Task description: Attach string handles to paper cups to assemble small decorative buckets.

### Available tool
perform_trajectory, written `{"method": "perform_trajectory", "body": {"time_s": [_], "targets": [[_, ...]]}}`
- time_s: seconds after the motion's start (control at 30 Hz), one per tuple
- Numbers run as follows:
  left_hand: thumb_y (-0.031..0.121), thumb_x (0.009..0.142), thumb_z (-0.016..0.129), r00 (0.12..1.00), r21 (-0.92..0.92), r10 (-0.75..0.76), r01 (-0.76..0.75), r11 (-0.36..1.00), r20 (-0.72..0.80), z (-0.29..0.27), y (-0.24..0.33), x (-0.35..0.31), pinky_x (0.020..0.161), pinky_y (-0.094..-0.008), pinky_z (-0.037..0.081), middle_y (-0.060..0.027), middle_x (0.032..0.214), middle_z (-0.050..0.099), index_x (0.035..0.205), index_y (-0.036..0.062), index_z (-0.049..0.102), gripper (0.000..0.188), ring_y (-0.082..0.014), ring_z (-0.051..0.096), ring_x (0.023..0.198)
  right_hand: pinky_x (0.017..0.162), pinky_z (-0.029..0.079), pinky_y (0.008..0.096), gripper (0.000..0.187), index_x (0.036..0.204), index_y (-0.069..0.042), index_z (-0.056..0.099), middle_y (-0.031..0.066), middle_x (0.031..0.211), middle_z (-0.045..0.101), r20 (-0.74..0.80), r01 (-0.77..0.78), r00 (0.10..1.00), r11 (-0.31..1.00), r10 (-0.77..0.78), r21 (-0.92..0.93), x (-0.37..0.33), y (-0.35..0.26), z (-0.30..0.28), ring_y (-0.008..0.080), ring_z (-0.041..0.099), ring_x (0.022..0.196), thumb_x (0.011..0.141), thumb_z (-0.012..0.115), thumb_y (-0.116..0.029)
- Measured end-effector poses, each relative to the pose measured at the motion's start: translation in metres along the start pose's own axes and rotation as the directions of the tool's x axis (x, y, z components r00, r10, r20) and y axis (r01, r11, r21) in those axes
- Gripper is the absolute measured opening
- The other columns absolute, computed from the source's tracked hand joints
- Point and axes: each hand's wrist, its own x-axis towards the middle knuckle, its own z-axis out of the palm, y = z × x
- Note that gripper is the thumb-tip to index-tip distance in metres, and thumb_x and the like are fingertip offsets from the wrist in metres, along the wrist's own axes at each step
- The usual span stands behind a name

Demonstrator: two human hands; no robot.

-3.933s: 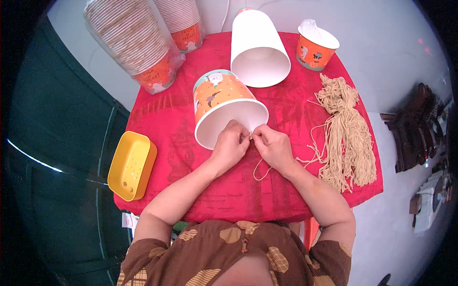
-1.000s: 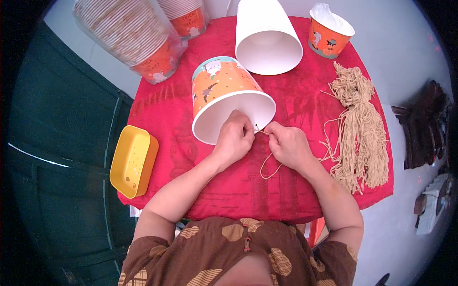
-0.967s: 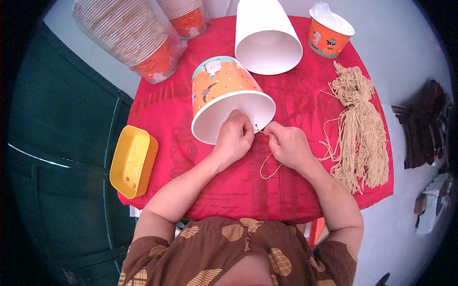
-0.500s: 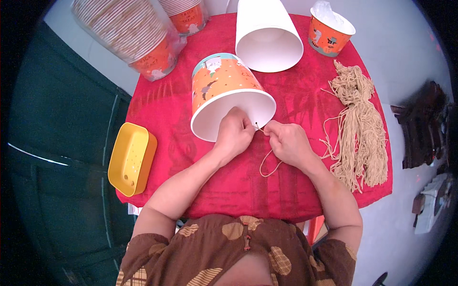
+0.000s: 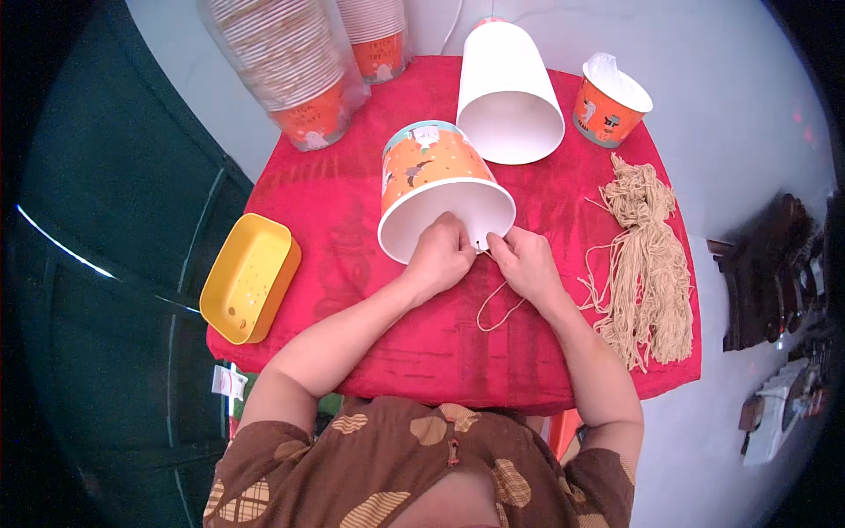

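An orange paper bucket [image 5: 431,163] with a white inside lies on its side on the red cloth, its mouth toward me. My left hand [image 5: 443,255] reaches partly into the mouth, its fingers closed on a thin beige cord by a small hole near the rim. Close beside it, my right hand [image 5: 528,267] pinches the same cord just outside the rim. A loose loop of the cord [image 5: 495,327] hangs below my right hand onto the cloth. My left fingertips are partly hidden, so their exact grip is not clear.
A bundle of beige cords [image 5: 651,273] lies at the right. Behind stand white nested buckets on their side [image 5: 506,70], an orange bucket with white plastic inside [image 5: 607,110], and bagged bucket stacks [image 5: 312,114]. A yellow tray [image 5: 283,273] with small bits sits at the left.
The whole view has shifted slightly. My right fingertips have come up closer to the bucket's rim. Both hands stay at the hole with the cord.
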Motion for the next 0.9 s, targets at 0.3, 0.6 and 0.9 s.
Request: {"method": "perform_trajectory", "body": {"time_s": [0.3,0.6,0.9], "targets": [[0.002,0.080,0.063,0.936,-0.077,0.351,-0.351,0.933,-0.006,-0.010,0.038,-0.023,0.070,-0.0389,0.050,-0.0188,0.092,0.060,0.088,-0.0034,0.059,0.010,-0.0329,0.062,0.079,0.050,0.047,0.0429,0.011,0.080,-0.002,0.061,0.0205,0.066,0.060,-0.331,0.203,0.911,0.966,-0.246,-0.159,0.001,-0.010,-0.022,0.0356,0.064,0.059,0.089,0.060,-0.009],[0.014,0.079,0.073,0.894,0.159,0.446,-0.445,0.881,0.026,-0.022,0.051,-0.033,0.046,-0.0419,0.044,-0.0140,0.060,0.054,0.057,0.0000,0.054,0.032,-0.0310,0.056,0.050,0.044,0.045,0.0361,0.025,0.106,-0.001,0.063,0.0078,0.056,0.056,-0.397,0.216,0.639,0.650,-0.658,-0.729,0.009,-0.014,-0.069,0.0209,0.060,0.047,0.081,0.064,0.000],[0.055,0.078,0.068,0.999,0.583,0.045,-0.049,0.811,0.021,-0.046,0.058,-0.015,0.048,-0.0460,0.051,-0.0204,0.059,0.062,0.056,-0.0006,0.064,0.060,-0.0354,0.065,0.055,0.042,0.043,0.0340,0.035,0.112,0.005,0.062,0.0046,0.059,0.051,-0.283,0.286,0.585,0.520,-0.760,-0.805,0.001,-0.024,-0.064,0.0192,0.054,0.048,0.077,0.065,0.000]]}}
